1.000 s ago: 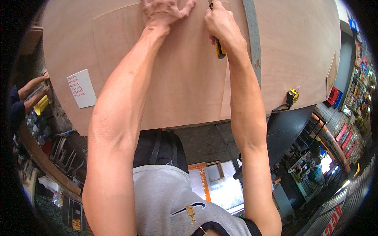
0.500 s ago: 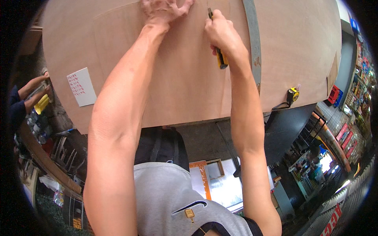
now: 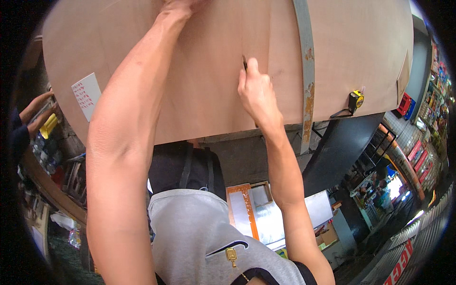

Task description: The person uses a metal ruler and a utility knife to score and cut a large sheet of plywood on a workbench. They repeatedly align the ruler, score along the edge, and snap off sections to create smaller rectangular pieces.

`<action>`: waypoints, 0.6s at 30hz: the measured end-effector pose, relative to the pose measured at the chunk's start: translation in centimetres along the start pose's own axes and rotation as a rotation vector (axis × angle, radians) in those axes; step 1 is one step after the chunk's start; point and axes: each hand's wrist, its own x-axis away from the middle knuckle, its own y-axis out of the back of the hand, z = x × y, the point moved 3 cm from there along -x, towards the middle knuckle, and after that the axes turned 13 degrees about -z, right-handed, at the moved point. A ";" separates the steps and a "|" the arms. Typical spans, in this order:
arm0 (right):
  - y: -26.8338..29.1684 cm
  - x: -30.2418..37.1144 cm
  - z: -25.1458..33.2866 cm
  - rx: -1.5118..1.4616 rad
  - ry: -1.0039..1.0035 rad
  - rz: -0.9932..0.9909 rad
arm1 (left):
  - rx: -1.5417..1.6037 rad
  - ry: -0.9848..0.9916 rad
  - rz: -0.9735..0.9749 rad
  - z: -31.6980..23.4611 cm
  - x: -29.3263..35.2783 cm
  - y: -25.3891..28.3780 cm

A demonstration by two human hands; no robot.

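A large sheet of thin plywood point(image 3: 209, 99) lies flat on the bench before me. My right hand point(image 3: 259, 90) is closed round a utility knife point(image 3: 244, 62), whose dark front end points away from me over the sheet; its handle is hidden in my fist. Whether the blade touches the wood I cannot tell. Up at the top edge, my left hand point(image 3: 192, 4) rests at the sheet's far part, its fingers cut off from view. A long grey metal straightedge point(image 3: 306, 71) with rust patches lies to the right of my right hand, apart from it.
A yellow and black tape measure point(image 3: 355, 100) sits at the sheet's near right edge. A white card point(image 3: 86, 96) with red handwriting lies at left. Another person's arms point(image 3: 40, 111) show at far left, near a yellow object point(image 3: 48, 126). A black panel point(image 3: 335, 152) stands below right.
My right hand has drawn the knife toward me along the sheet. My left hand has slid farther out, past the top edge. The whole view has shifted slightly.
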 end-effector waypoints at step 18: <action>-1.6 9.9 -4.9 -0.195 -0.037 -0.082 | 0.002 0.017 0.100 -0.6 0.4 0.5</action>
